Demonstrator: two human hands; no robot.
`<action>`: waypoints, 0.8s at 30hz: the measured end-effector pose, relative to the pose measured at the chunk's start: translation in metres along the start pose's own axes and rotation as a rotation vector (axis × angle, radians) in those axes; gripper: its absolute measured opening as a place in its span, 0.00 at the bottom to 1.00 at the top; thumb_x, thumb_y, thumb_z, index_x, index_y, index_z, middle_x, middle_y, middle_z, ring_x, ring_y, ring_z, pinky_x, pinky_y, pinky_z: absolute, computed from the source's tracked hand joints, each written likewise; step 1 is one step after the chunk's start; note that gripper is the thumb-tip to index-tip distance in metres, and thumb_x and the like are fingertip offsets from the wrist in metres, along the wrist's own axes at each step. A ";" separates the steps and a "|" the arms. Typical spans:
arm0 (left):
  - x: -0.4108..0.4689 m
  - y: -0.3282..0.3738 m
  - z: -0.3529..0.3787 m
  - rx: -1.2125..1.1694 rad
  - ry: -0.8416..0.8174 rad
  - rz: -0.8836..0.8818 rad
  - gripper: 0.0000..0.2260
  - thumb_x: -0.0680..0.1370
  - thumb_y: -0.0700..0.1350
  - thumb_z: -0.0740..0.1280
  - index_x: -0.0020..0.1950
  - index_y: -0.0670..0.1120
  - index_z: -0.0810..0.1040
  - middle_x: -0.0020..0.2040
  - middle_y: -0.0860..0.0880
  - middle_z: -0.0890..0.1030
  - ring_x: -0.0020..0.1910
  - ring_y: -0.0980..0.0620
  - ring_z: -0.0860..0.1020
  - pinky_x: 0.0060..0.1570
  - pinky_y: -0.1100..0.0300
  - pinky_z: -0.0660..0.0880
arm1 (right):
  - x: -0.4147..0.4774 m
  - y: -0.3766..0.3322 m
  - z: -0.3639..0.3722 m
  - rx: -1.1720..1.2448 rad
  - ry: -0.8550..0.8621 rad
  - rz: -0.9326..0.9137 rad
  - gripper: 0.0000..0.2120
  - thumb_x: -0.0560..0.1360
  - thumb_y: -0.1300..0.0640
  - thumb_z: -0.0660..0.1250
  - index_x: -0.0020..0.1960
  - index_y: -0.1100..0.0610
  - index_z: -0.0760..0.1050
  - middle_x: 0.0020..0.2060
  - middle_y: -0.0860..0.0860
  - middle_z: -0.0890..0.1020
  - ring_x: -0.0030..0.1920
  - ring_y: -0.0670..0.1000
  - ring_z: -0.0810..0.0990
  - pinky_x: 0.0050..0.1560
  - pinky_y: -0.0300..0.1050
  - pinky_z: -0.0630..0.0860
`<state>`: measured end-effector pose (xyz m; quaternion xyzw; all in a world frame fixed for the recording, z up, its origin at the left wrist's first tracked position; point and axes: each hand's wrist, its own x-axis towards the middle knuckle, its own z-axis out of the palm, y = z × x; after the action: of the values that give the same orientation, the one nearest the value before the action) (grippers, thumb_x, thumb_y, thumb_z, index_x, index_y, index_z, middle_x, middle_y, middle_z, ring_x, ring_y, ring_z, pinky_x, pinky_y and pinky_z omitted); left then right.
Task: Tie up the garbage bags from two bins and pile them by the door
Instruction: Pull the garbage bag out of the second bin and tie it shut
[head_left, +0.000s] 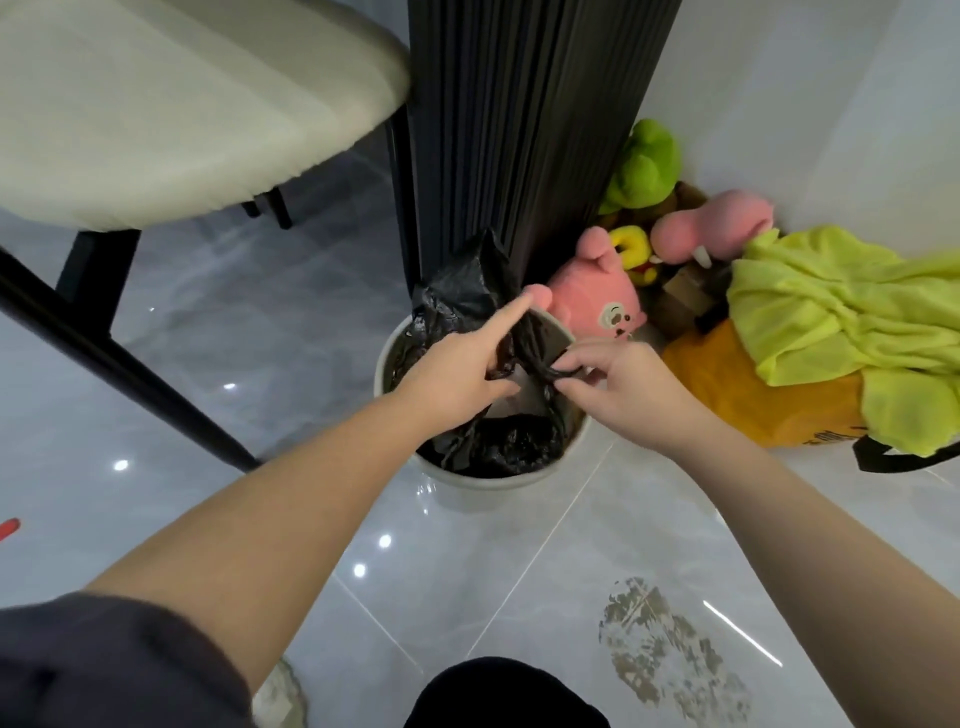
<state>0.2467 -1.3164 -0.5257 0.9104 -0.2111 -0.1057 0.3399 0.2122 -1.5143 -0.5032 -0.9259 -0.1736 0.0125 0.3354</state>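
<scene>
A white round bin (470, 480) is standing on the glossy tiled floor (519, 571), lined with a black garbage bag (457, 291); the left hand (457, 369) is gripping a raised flap of the bag above the bin, index finger pointing outward; the right hand (618, 384) is pinching a twisted strand of the same bag just beside it; a black fluted column (514, 119) is rising just behind the bin; a pink plush toy (597, 296) is lying to the right; farther right, a yellow-green cloth (831, 306) is draping over an orange bag (753, 400); a cream chair seat (171, 104) is showing far left.
</scene>
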 end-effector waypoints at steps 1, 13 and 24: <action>0.003 0.002 0.002 0.016 -0.034 0.042 0.36 0.73 0.47 0.71 0.75 0.62 0.56 0.37 0.53 0.77 0.36 0.55 0.76 0.40 0.61 0.71 | -0.003 0.001 0.000 -0.010 -0.005 -0.043 0.05 0.73 0.64 0.69 0.47 0.61 0.82 0.42 0.50 0.82 0.42 0.44 0.77 0.45 0.34 0.74; 0.002 -0.001 0.031 -0.095 -0.160 -0.060 0.06 0.75 0.47 0.70 0.42 0.45 0.80 0.37 0.48 0.80 0.39 0.52 0.78 0.42 0.56 0.73 | -0.022 0.010 0.003 0.265 0.080 0.192 0.11 0.75 0.65 0.66 0.49 0.53 0.83 0.42 0.45 0.84 0.42 0.48 0.80 0.45 0.41 0.77; -0.003 0.023 0.002 -0.137 0.129 0.020 0.05 0.76 0.39 0.67 0.46 0.43 0.82 0.39 0.52 0.81 0.40 0.56 0.76 0.40 0.71 0.68 | -0.005 0.029 0.045 0.636 -0.268 0.972 0.15 0.82 0.54 0.52 0.64 0.54 0.69 0.51 0.59 0.83 0.42 0.59 0.86 0.45 0.53 0.83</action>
<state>0.2363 -1.3323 -0.5119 0.8877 -0.1902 -0.0574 0.4154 0.2104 -1.5092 -0.5563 -0.7437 0.2417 0.3328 0.5270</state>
